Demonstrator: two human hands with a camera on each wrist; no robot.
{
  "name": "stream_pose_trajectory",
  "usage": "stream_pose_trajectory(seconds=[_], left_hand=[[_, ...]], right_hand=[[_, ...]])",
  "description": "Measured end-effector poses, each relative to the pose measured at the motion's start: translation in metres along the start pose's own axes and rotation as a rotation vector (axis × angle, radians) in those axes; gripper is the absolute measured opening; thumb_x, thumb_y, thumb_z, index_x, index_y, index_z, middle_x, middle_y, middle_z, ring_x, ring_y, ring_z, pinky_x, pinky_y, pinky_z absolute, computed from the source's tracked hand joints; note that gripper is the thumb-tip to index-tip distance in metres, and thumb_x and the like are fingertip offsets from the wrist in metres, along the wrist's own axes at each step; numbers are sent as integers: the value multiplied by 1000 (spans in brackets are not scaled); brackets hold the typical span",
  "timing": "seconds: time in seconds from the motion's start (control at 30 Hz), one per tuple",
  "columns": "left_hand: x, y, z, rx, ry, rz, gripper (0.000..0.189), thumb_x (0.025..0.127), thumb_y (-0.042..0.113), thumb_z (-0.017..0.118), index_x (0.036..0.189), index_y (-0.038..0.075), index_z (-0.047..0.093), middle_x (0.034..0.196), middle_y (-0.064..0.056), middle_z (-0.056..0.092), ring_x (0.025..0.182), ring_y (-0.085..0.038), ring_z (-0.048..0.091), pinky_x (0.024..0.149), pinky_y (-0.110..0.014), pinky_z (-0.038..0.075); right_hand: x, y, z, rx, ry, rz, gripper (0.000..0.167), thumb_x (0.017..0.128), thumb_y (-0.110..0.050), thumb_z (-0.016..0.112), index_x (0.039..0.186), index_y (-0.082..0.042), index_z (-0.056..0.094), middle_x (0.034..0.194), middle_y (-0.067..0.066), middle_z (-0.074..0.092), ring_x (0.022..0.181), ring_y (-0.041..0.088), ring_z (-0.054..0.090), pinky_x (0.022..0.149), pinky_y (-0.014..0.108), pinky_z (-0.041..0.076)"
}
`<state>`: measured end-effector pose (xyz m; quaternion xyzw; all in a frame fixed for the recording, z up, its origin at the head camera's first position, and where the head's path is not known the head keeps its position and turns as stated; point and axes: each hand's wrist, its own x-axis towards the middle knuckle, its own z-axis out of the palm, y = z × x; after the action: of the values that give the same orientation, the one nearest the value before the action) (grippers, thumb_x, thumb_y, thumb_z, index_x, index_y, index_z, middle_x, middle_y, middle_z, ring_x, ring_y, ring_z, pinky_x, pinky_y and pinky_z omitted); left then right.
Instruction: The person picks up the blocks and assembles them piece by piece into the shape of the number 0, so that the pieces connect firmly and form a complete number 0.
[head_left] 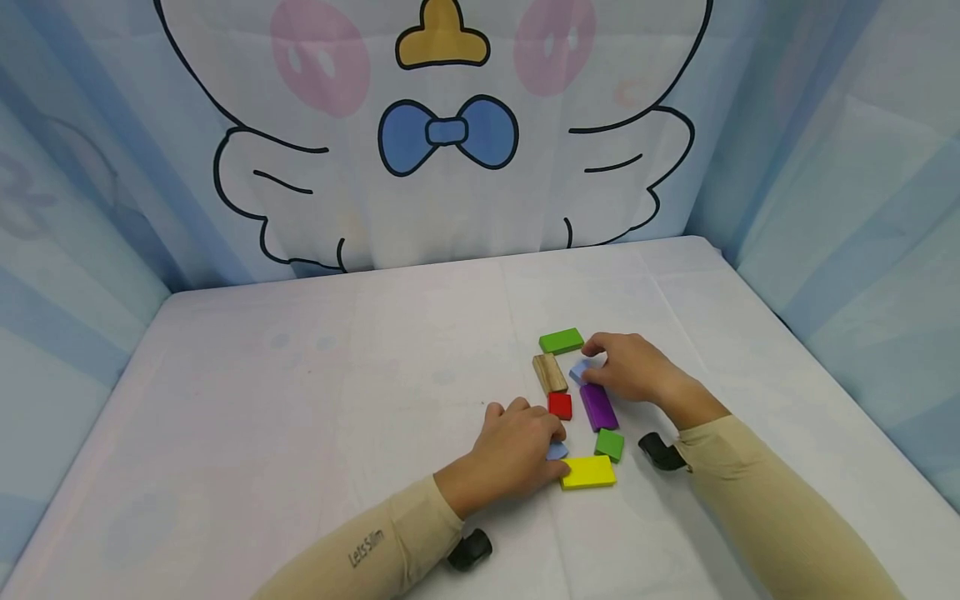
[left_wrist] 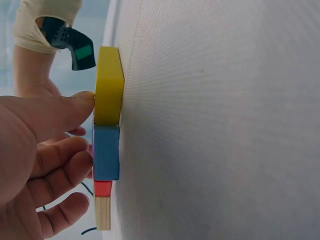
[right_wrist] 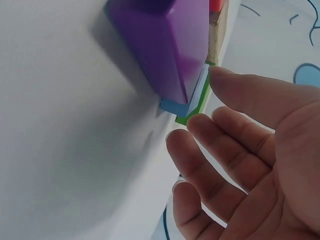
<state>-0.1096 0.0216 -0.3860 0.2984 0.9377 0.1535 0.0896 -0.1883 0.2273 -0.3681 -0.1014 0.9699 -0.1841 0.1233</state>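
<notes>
On the white cloth, small coloured blocks form a loose ring. My left hand [head_left: 517, 450] lies over its near left side, thumb tip at the yellow block [head_left: 588, 472]. Its bent fingers hover along the blue block [left_wrist: 106, 152], mostly hidden from the head view. My right hand [head_left: 630, 365] is at the far right side, thumb and index finger spread around a light blue block [head_left: 578, 372]. In the right wrist view its fingertips are close to this block without closing on it. Just below its thumb lies the purple block [head_left: 598, 407].
A green block [head_left: 561, 341] lies at the ring's far end, with a wooden block [head_left: 550, 373] and a red block [head_left: 559, 406] down its left side. Another green block [head_left: 609, 445] sits between purple and yellow. A printed curtain [head_left: 450, 208] stands behind the table.
</notes>
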Motion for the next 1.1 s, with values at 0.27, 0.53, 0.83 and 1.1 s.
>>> stream_pose_trajectory(seconds=[0.27, 0.53, 0.83, 1.1], left_hand=[[0, 1, -1, -3, -12, -8, 33, 86, 42, 79, 112, 21, 74, 99, 10, 65, 93, -14, 49, 76, -34, 35], [1, 0, -1, -7, -15, -6, 34, 86, 42, 79, 112, 21, 74, 99, 10, 66, 93, -14, 49, 76, -34, 35], [0, 0, -1, -7, -9, 0, 34, 86, 42, 79, 112, 21, 74, 99, 10, 65, 93, -14, 49, 77, -34, 35], [0, 0, 0, -6, -7, -5, 34, 85, 42, 79, 112, 21, 74, 99, 10, 65, 93, -14, 49, 76, -34, 35]], right_hand=[[-8, 5, -2, 19, -15, -2, 40, 93, -22, 69, 126, 1, 61, 117, 18, 67, 101, 32, 65, 89, 47, 52], [-19, 7, -4, 31, 0, -7, 42, 92, -23, 72, 126, -1, 62, 106, 12, 69, 91, 26, 64, 81, 42, 55], [-37, 6, -3, 41, 3, -39, 45, 89, -24, 76, 127, -3, 62, 110, 11, 67, 98, 28, 62, 82, 44, 55], [-49, 5, 2, 21, -5, -53, 48, 86, -23, 79, 128, -5, 62, 113, 12, 66, 102, 31, 61, 83, 46, 55]])
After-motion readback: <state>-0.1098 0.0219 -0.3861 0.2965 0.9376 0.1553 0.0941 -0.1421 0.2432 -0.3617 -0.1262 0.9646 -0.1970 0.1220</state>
